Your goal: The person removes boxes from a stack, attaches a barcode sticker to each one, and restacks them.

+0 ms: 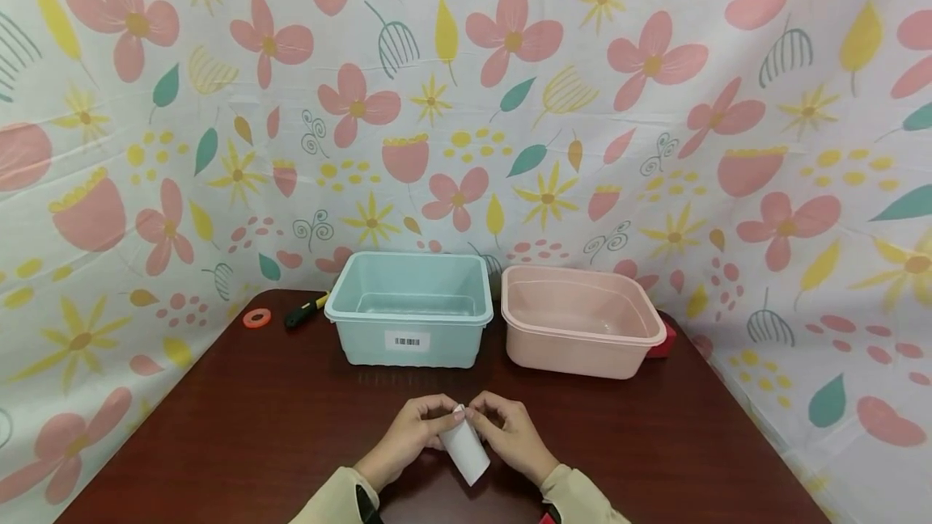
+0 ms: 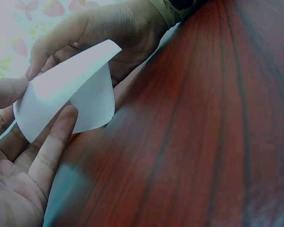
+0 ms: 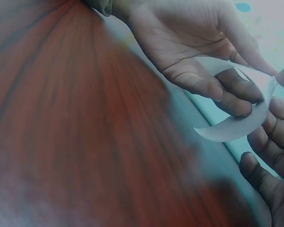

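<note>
A small piece of white paper [image 1: 468, 455] hangs between both hands above the front middle of the table, bent into a curved shape. My left hand [image 1: 409, 437] pinches its upper edge between thumb and index finger. At the same top corner, the thumb and fingertips of my right hand [image 1: 513, 437] pinch it too. Seen from the left wrist, the paper [image 2: 61, 87] bows outward with its two ends apart. In the right wrist view the curled paper [image 3: 236, 130] wraps around left-hand fingertips, which reach inside the bend.
Behind the hands stand a light blue basin [image 1: 408, 319] with a barcode label [image 1: 407, 342] and a pink basin [image 1: 575, 338]. An orange ring [image 1: 257, 318] and a dark-and-yellow handled tool [image 1: 306, 311] lie at the back left. A red object [image 1: 661, 342] sits behind the pink basin.
</note>
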`<state>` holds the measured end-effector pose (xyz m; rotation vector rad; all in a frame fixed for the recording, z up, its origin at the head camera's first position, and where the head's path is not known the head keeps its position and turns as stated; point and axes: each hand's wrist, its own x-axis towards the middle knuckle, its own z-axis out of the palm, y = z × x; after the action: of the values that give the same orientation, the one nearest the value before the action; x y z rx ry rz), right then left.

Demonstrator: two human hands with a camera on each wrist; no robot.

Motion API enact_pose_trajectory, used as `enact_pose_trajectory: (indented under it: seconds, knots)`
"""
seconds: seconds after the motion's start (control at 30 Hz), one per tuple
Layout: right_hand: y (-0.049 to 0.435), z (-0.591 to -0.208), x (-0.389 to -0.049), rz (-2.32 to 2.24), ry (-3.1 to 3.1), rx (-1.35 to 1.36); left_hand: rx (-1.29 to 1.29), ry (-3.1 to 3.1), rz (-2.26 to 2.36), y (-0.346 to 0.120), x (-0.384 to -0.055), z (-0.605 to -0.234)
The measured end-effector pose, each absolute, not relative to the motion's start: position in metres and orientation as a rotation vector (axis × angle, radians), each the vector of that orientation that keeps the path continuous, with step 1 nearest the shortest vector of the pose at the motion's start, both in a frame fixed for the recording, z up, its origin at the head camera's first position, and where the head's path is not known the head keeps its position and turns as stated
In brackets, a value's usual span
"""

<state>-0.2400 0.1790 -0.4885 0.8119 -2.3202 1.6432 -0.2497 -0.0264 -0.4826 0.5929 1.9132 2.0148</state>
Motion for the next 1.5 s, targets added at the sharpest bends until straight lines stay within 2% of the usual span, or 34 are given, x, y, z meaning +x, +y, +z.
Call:
enact_pose_trajectory:
  seconds: [0.43, 0.9, 1.5]
  knots:
    - [0.173, -0.455, -0.219, 1.618, -2.327, 0.73, 0.591, 1.89, 2.025, -0.027, -0.249, -0.482]
    - [0.176, -0.455, -0.224, 1.719, -2.21, 0.483, 0.529, 1.941, 2.098, -0.029, -0.25, -0.478]
    - [0.192, -0.458, -0.232, 1.778, -2.115, 0.417, 0.479, 2.01, 2.145, -0.032, -0.254, -0.479]
